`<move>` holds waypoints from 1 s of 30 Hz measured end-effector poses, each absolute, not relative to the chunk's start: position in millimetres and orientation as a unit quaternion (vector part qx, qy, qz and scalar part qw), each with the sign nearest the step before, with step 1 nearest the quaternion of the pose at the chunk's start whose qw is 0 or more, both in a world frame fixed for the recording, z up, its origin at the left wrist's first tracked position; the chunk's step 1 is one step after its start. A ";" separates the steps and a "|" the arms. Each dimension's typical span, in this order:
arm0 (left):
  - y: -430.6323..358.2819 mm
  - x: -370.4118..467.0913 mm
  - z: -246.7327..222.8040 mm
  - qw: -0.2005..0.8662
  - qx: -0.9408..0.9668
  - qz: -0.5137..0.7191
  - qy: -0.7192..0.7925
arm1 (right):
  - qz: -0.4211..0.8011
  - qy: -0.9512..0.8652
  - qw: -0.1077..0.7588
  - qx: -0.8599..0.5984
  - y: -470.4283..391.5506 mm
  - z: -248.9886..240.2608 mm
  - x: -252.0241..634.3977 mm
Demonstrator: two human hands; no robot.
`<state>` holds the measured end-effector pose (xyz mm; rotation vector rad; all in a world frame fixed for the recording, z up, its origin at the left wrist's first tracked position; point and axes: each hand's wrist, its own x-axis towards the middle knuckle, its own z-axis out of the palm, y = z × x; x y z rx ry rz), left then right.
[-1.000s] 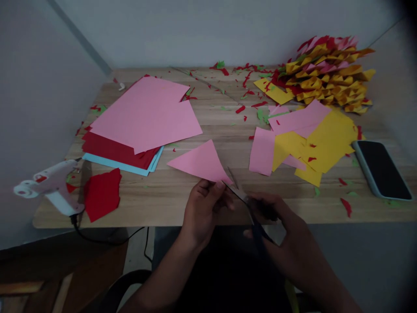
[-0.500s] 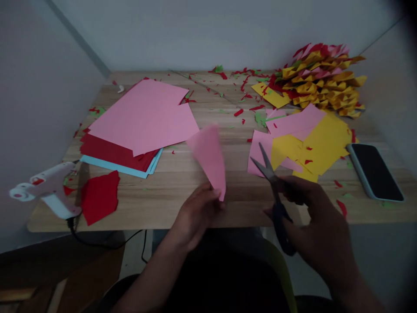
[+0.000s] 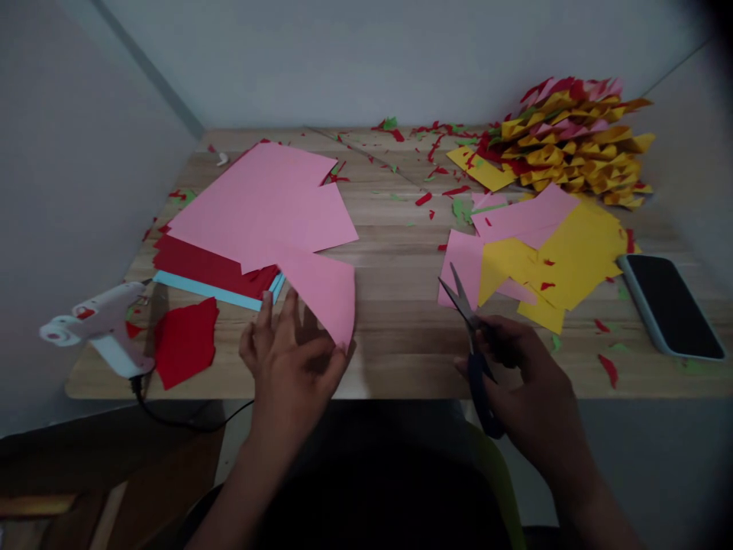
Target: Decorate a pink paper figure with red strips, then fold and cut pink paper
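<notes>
Between thumb and finger, my left hand (image 3: 295, 351) pinches one corner of a pink paper piece (image 3: 329, 286), its other fingers spread. The far end of that piece overlaps the edge of the stacked pink sheets (image 3: 257, 198). My right hand (image 3: 530, 382) holds scissors (image 3: 473, 328) by their dark handles, blades slightly apart and pointing away from me. Beyond the blade tips lies a small pink paper rectangle (image 3: 461, 256) beside yellow paper pieces (image 3: 578, 252). Red sheets (image 3: 200, 260) and light blue sheets (image 3: 206, 290) stick out under the pink stack.
A white glue gun (image 3: 106, 328) with a cord stands at the left edge, beside red paper pieces (image 3: 186, 344). On the right lies a phone (image 3: 673, 305). Behind it sits a folded-paper construction (image 3: 578, 149). Red and green scraps litter the wooden table (image 3: 395, 328).
My left hand has moved left with the pink piece, swinging it toward the pink stack, and its free fingers have spread. The right hand and scissors have shifted slightly left.
</notes>
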<state>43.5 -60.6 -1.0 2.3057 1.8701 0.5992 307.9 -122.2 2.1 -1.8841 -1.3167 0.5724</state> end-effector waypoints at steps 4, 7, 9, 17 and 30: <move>-62.3 35.8 -6.3 0.031 0.763 0.245 0.597 | 0.243 -0.508 0.373 -0.737 -124.9 -2.3 303.8; -63.4 34.1 0.6 0.019 0.771 0.283 0.570 | 0.242 -0.516 0.370 -0.733 -125.3 -4.6 301.3; -63.1 33.1 6.1 0.009 0.788 0.312 0.530 | 0.245 -0.520 0.367 -0.731 -125.2 -5.9 300.5; -49.4 37.4 6.3 0.126 0.826 0.359 0.415 | 0.282 -0.504 0.386 -0.719 -125.2 -9.5 297.5; -27.7 84.7 54.5 0.645 0.435 0.433 0.455 | 0.549 -0.424 0.467 -0.549 -124.3 26.6 285.2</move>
